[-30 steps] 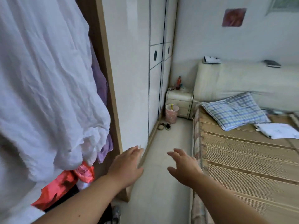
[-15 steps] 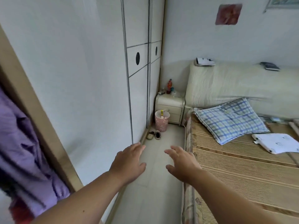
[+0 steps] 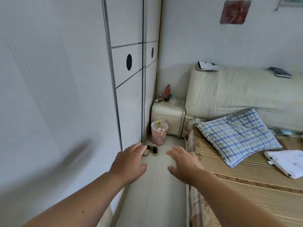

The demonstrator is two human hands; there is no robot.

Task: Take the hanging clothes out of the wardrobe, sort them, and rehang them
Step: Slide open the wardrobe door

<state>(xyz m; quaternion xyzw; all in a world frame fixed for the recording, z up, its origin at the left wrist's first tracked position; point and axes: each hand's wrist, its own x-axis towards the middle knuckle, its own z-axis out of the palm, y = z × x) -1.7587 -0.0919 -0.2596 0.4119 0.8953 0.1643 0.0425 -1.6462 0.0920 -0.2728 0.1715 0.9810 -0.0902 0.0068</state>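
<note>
Now both hands (image 3: 157, 164) empty, spread, wardrobe (image 3: 65, 79) doors white, closed.

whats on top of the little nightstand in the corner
On the nightstand stands a red bottle with some small blurred clutter beside it that I can't make out. Its drawers are shut, so what is inside stays hidden.

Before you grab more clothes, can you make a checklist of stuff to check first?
1. Left hand free to grab: ok, open and holding nothing.
2. Right hand free: ok, open and holding nothing.
3. Hanging clothes in sight: not ok, only closed white wardrobe doors show.
4. Floor clear to step: not ok, small shoes and a pink bin sit ahead.
5. Room on the bed mat for sorting: ok, mostly bare beside the checked pillow.
6. Hangers ready: cannot tell, none visible.
</note>
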